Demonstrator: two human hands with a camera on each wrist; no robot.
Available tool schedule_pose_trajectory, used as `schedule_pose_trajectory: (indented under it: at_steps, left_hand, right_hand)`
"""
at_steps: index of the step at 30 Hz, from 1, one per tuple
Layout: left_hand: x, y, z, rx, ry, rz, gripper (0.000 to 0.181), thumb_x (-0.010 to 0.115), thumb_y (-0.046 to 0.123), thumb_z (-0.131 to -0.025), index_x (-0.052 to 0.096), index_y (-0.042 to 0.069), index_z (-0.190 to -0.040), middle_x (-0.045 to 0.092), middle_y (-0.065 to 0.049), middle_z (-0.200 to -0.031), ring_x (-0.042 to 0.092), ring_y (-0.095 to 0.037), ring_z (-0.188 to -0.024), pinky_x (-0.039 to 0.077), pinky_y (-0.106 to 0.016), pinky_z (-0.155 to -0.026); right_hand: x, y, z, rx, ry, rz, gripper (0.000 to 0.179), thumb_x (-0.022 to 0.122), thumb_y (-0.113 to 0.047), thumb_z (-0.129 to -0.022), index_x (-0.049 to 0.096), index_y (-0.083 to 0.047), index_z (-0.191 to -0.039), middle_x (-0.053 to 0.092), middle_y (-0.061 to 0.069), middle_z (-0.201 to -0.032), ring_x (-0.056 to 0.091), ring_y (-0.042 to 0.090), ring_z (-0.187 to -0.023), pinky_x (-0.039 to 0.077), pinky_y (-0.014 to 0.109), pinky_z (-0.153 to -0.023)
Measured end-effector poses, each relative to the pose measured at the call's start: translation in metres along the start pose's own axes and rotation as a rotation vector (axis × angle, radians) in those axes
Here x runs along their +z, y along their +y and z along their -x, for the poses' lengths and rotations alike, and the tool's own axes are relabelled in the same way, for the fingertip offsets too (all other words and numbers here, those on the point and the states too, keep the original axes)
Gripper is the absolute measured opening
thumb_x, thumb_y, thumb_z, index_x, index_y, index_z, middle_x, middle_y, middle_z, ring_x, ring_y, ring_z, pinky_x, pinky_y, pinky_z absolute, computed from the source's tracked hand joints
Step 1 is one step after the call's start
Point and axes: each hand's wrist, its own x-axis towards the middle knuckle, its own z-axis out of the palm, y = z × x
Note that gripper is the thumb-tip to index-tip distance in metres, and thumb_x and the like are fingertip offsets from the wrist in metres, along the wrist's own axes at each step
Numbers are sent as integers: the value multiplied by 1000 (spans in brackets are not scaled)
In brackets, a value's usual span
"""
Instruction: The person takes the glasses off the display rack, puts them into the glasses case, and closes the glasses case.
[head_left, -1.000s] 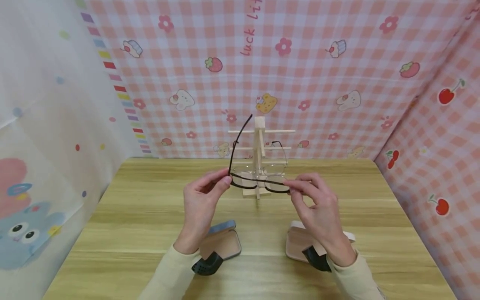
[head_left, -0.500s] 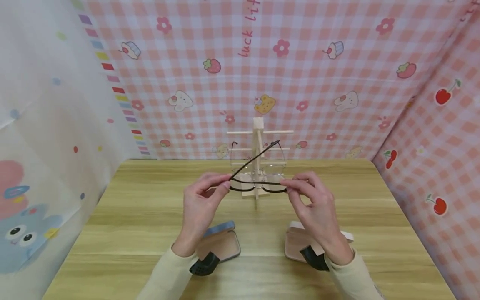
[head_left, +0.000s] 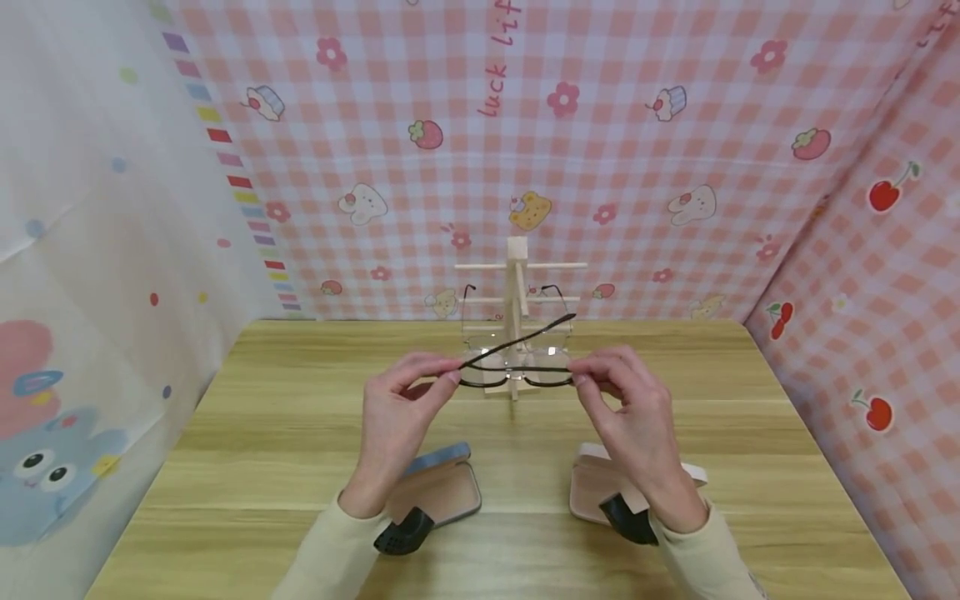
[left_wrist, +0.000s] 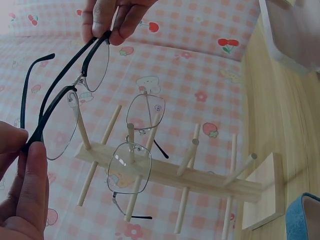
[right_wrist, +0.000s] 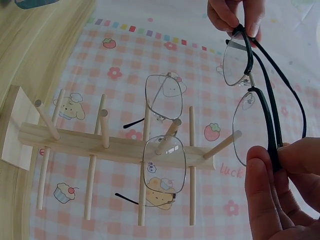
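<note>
Black-browed eyeglasses (head_left: 525, 338) are held up in the air between both hands, in front of a wooden display stand (head_left: 517, 250). My left hand (head_left: 397, 417) pinches their left end at the hinge between thumb and fingers. At the opposite end, my right hand (head_left: 633, 417) pinches the right corner. One temple slants from the left hinge across the lenses; the other lies folded along the frame, as the right wrist view shows. Thin wire-rimmed eyeglasses (right_wrist: 165, 165) rest on the stand behind, partly covered by the black pair in the head view.
An open blue glasses case (head_left: 442, 457) lies by the left forearm. An open white glasses case (head_left: 596, 450) lies by the right one, partly covered by it. Wooden pegs (right_wrist: 47, 120) stick out from the stand. Patterned cloth (head_left: 420, 192) closes off the back and sides of the table.
The left temple has swung from pointing up and away to folding down across the lenses toward the right. Both hands keep their pinch at nearly the same place.
</note>
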Motion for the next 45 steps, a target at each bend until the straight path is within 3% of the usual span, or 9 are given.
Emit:
schedule_pose_trajectory:
  at_steps: [13,22,27,36,41,45]
  left_hand:
    - [-5,1,2,-59,-7,-70,12,78,1,-89,82,4,-99,70,-6,-103,67,-19,-98,62,-28,-82]
    - [-13,-3,1,-109,-33,-88,12,77,-2,-88,82,4,-98,69,-9,-103,66,-21,-99,61,-28,-84]
    - [-20,-6,2,-131,-61,-110,13,77,1,-90,82,5,-100,70,-9,-104,65,-21,-101,61,-27,-86]
    - [-36,-13,13,-158,-137,-39,27,81,3,-88,78,5,-114,70,-8,-116,67,-21,-103,62,-32,-87]
    - [-42,-17,25,-135,-119,-35,24,79,-3,-88,75,1,-112,69,-11,-115,68,-17,-101,62,-31,-84]
    - [-45,-20,34,-97,-81,-44,19,78,-5,-88,75,-2,-107,68,-16,-113,70,-14,-98,62,-29,-83]
  right_hand:
    - [2,-3,1,-4,-6,7,21,72,18,-87,76,1,-98,64,9,-104,67,10,-90,58,16,-82]
    - [8,0,2,-1,-34,-3,23,72,18,-86,77,-2,-96,62,14,-125,71,13,-88,59,18,-79]
    - [10,2,3,11,-68,-26,24,72,17,-87,77,-3,-98,71,8,-118,72,14,-90,59,18,-77]
    - [15,3,11,189,-141,-120,17,71,5,-95,78,-7,-104,73,3,-108,71,9,-86,61,21,-73]
    - [16,3,17,361,-223,-241,15,73,-1,-96,76,-3,-110,70,8,-115,72,12,-94,62,26,-81]
    - [19,1,22,487,-290,-278,22,74,-2,-94,75,-5,-116,67,9,-124,71,16,-100,61,28,-85]
